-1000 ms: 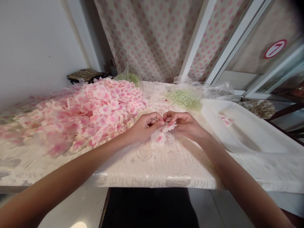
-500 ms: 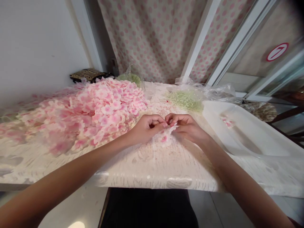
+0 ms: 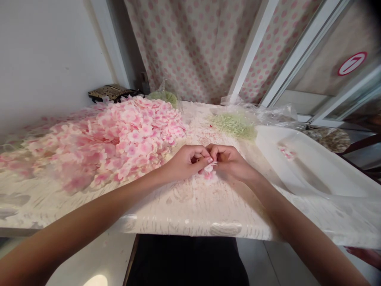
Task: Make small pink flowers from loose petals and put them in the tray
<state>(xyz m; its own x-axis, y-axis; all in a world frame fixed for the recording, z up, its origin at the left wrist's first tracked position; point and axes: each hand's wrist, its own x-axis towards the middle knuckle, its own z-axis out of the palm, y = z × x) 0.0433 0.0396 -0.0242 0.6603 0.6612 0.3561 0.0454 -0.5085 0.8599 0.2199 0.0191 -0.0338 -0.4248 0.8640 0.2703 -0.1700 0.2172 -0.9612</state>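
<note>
Pink fabric blossom (image 3: 209, 170) sits between both hands, its edges pinched lightly at the fingertips. The left hand (image 3: 185, 162) and right hand (image 3: 230, 162) curl closed around it, grasping without crushing. A heap of blossoms (image 3: 125, 139) lies left of the hands, a white tray (image 3: 306, 163) right.

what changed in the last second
The left hand and right hand closed in together, pinching the small pink-white blossom tighter; it looks more bunched. Another person's hand came in at lower right. The blossom pile and white tray stayed as they were.
</note>
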